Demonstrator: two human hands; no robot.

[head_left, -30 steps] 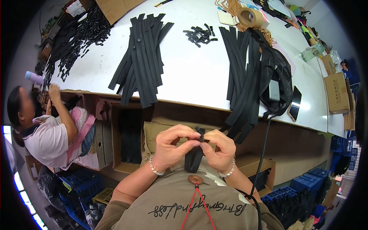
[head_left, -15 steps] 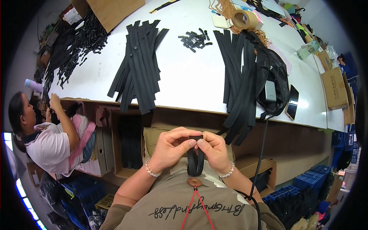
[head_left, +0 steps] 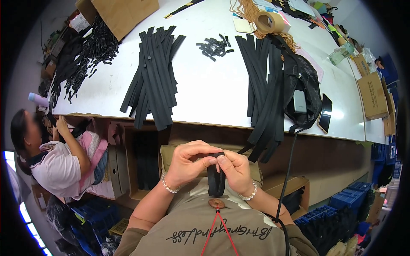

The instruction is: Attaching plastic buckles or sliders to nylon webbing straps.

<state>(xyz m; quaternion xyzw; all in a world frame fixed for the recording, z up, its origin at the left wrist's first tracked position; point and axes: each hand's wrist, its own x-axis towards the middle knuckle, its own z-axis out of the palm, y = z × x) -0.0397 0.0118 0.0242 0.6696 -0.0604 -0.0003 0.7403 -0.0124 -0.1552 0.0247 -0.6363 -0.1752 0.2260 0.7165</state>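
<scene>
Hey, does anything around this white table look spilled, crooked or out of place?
Nothing looks clearly spilled or damaged. Slightly askew: the left strip bundle and right strip bundle, both black, fan unevenly and overhang the front edge of the white table.

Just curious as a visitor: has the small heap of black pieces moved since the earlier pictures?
No: against the white table, the small heap of black pieces stays put, right of the left strip bundle.
</scene>
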